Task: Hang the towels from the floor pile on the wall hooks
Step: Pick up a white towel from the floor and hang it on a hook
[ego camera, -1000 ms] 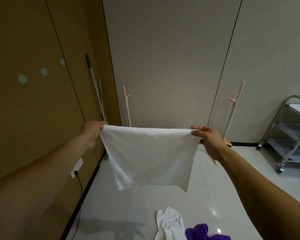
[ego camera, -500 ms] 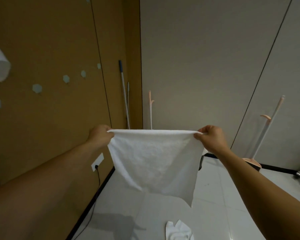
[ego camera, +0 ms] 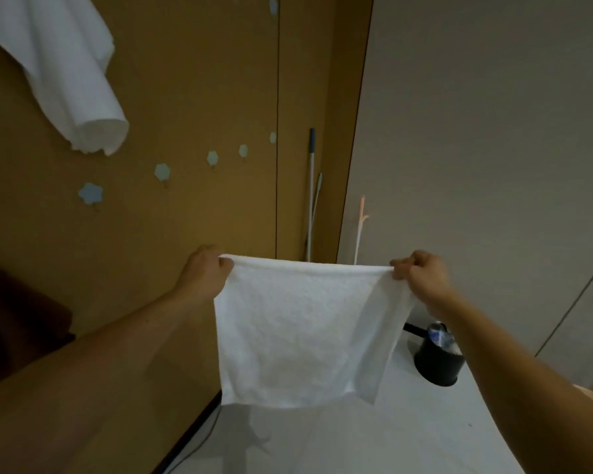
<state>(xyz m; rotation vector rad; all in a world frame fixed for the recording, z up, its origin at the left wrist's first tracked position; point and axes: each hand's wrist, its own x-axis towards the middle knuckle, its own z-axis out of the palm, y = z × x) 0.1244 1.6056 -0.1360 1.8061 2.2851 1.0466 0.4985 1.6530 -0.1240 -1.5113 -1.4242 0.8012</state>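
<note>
A small white towel (ego camera: 298, 333) hangs spread out in front of me, held by its top edge. My left hand (ego camera: 204, 271) grips its left top corner and my right hand (ego camera: 421, 273) pinches its right top corner. On the brown wall to the left sits a row of pale blue flower-shaped hooks (ego camera: 161, 172), bare, rising to the right above my left hand. Another white towel (ego camera: 65, 73) hangs on the wall at the upper left. The floor pile is out of view.
A mop handle (ego camera: 311, 186) and a pink-tipped stick (ego camera: 359, 227) lean in the corner behind the towel. A black bin (ego camera: 437, 364) stands on the white floor at the right. A dark brown cloth (ego camera: 18, 319) hangs at the left edge. A cable (ego camera: 199, 443) runs along the skirting.
My view has turned left and up toward the brown wall. The hooks and the hung white towel have come into view, and the floor pile has dropped out. Both hands keep hold of the towel.
</note>
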